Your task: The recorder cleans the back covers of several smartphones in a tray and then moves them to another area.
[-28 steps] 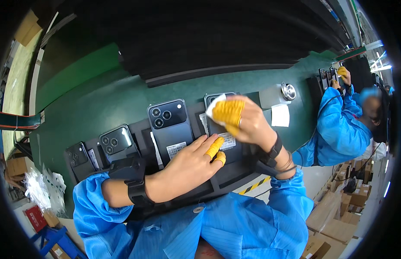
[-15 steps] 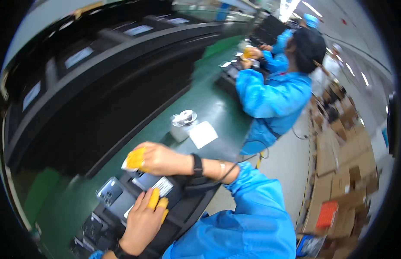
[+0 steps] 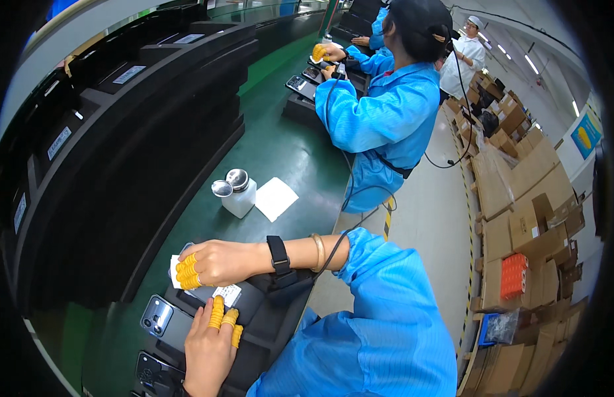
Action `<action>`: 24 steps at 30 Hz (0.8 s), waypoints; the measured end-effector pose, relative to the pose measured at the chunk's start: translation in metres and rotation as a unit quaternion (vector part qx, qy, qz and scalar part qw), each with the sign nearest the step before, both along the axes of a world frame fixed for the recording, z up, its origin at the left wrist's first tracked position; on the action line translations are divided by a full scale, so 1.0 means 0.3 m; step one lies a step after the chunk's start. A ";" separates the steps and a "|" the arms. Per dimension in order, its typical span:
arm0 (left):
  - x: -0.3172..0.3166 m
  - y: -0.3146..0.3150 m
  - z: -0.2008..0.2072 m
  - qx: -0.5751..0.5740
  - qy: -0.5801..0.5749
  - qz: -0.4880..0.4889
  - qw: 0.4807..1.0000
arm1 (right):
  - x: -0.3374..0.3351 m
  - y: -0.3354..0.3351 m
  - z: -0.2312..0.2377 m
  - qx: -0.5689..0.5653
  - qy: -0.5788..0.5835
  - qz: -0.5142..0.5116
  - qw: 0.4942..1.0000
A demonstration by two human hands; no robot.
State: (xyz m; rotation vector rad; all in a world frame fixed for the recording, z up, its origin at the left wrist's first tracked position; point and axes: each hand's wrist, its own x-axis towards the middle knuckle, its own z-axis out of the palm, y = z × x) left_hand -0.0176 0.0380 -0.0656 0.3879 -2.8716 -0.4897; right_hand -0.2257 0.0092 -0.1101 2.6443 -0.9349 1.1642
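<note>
My right hand [image 3: 218,262], yellow ribbed finger cots on its fingers, is closed on a white wipe [image 3: 174,270]. It presses the wipe onto a phone [image 3: 186,247] that the hand mostly hides. Below it my left hand [image 3: 210,344] lies with fingers stretched out over a black foam tray [image 3: 257,334], also wearing yellow finger cots. Its fingertips reach a white label [image 3: 228,292] beside the right wrist. To the left of that hand sits a grey phone [image 3: 177,325], camera side up. A darker phone [image 3: 148,370] rests nearer me, partly cut off by the left wrist.
A white pump bottle [image 3: 239,202] with its metal lid raised stands on the green table [image 3: 280,162], by a white sheet [image 3: 276,199]. Tall stacked black foam trays [image 3: 122,172] line the left. A co-worker in blue [image 3: 386,112] works ahead. Cardboard boxes [image 3: 512,231] line the aisle.
The view has shifted, and the bottle, sheet and co-worker appear further left. My right hand now lies lower, pressing the wipe down. My left hand remains stretched out on the tray.
</note>
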 end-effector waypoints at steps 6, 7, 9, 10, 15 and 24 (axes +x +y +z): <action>0.014 0.000 0.003 0.002 -0.004 0.013 1.000 | -0.031 0.032 0.040 0.125 -0.008 0.044 0.991; 0.011 0.003 -0.002 0.000 0.009 0.014 1.000 | -0.058 0.032 0.042 0.129 -0.033 0.023 0.991; 0.016 0.003 -0.013 0.006 0.009 0.027 1.000 | -0.071 0.019 0.072 0.105 -0.037 -0.040 0.993; 0.017 0.003 -0.015 0.010 0.019 0.018 1.000 | -0.064 0.000 0.066 0.065 -0.048 -0.061 0.995; 0.021 0.002 -0.025 0.009 0.012 0.011 1.000 | 0.000 -0.026 0.037 0.116 0.008 -0.069 0.991; 0.036 -0.003 -0.058 -0.003 0.050 0.024 0.998 | -0.065 -0.004 0.105 0.143 0.050 0.042 0.987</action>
